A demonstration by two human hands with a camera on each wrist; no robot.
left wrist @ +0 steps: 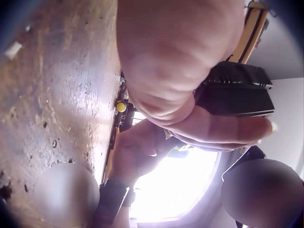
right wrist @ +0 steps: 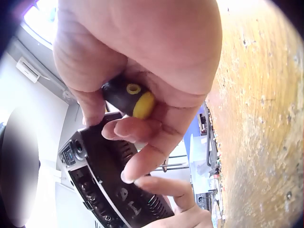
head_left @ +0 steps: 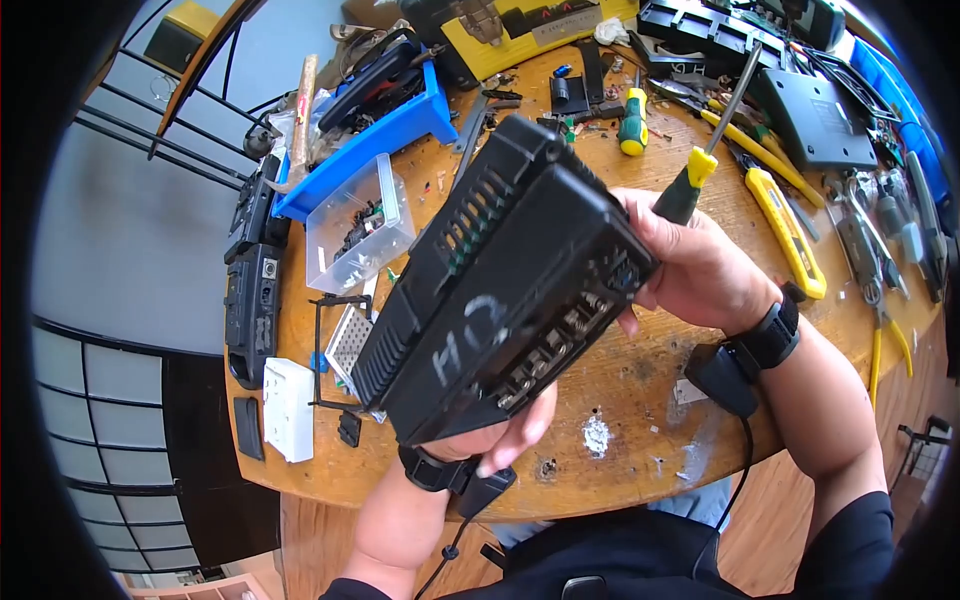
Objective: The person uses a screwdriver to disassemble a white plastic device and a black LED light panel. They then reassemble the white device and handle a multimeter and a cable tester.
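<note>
A black electronic box with vent slots, a row of sockets along one side and white handwritten marks is held tilted above the table. My left hand grips it from beneath at its near end; the box covers most of that hand. At the far right corner, the thumb and fingers of my right hand hold the box too. The same hand keeps a screwdriver with a green and yellow handle in its palm, shaft pointing up and away. In the right wrist view, the handle's yellow end shows between palm and fingers.
A blue bin and a clear plastic tub of small parts stand left. A white box lies near the left edge. A second screwdriver, a yellow utility knife and pliers lie on the wooden table.
</note>
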